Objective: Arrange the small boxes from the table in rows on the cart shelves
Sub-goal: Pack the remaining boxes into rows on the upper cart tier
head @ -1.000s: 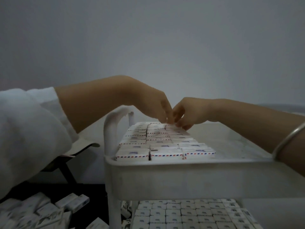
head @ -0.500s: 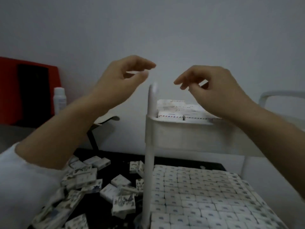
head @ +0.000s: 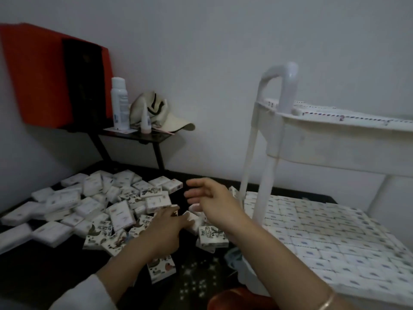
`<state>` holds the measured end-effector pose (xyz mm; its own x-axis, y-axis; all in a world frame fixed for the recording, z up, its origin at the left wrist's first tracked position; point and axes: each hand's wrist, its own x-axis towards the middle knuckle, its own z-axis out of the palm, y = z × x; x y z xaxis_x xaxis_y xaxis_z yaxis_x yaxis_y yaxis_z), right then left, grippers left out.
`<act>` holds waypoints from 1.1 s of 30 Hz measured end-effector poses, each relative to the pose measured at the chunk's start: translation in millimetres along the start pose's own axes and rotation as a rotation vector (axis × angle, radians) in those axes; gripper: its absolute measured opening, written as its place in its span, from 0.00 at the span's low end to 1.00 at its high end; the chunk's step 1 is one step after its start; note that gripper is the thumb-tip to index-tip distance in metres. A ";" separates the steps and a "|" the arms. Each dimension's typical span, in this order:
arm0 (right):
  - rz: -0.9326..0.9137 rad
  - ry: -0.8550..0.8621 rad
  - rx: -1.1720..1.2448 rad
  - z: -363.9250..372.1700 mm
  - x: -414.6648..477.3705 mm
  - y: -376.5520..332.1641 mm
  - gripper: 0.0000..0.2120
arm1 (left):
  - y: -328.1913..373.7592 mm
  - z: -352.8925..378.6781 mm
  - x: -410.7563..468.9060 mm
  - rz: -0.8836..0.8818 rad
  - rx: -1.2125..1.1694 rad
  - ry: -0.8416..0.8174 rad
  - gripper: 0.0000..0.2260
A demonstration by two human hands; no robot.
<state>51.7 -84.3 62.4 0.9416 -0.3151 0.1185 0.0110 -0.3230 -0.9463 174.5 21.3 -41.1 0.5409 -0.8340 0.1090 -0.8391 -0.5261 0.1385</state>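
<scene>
Grey wall (head: 223,41) closes the room, and below it a dark table (head: 44,265) runs up to one white cart (head: 279,90), our landmark. We count two of its shelves in view, two hands, and the small boxes (head: 120,214) in a loose heap on the table left of the cart. There are dozens, too jumbled and blurred for us to number, some plain white, some printed with dark figures.

The upper shelf (head: 335,148) holds boxes, though its wall hides most of them; only a strip of tops with striped edges shows over the rim. The lower shelf (head: 245,274) is packed edge to edge with boxes in straight rows. Both shelves are cut off at the right border.

Our left hand (head: 169,224) lies palm down on the side of the heap nearest the cart, fingers stretched forward and resting on the boxes, curled round none. Our right hand (head: 210,202), closer to the cart, hovers with fingers spread and slack, holding nothing. One thin bangle (head: 326,303) rings its wrist, and a white sleeve (head: 85,294) covers the left forearm.

Farther left of the cart a small black stand (head: 138,135) carries one tall white bottle (head: 119,101), one little dropper bottle (head: 145,121) and one pale cap (head: 156,113). Beyond it hangs a red and black panel (head: 55,74) — what it is, we cannot tell.
</scene>
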 end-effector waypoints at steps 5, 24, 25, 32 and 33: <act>0.008 0.247 -0.314 15.2 54.6 55.0 0.19 | -18.3 -3.2 -14.9 0.019 0.055 0.045 0.23; -0.024 0.117 -1.112 42.4 107.6 87.6 0.24 | -24.5 -8.1 -3.3 -0.191 -0.249 -0.052 0.32; -0.082 0.157 -1.087 42.8 102.9 85.6 0.21 | -24.7 -9.3 -2.9 -0.208 -0.270 -0.065 0.33; -0.420 0.207 -0.894 29.5 47.2 42.3 0.20 | -21.3 -25.3 -21.7 -0.321 -0.492 0.136 0.27; -0.484 0.204 -0.883 25.9 34.8 31.5 0.22 | -17.3 -31.6 -28.3 -0.313 -0.547 0.179 0.25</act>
<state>93.6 -82.3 28.9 0.8260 -0.0958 0.5554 0.0452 -0.9710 -0.2347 175.5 59.3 -15.5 0.7955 -0.5900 0.1382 -0.5155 -0.5392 0.6660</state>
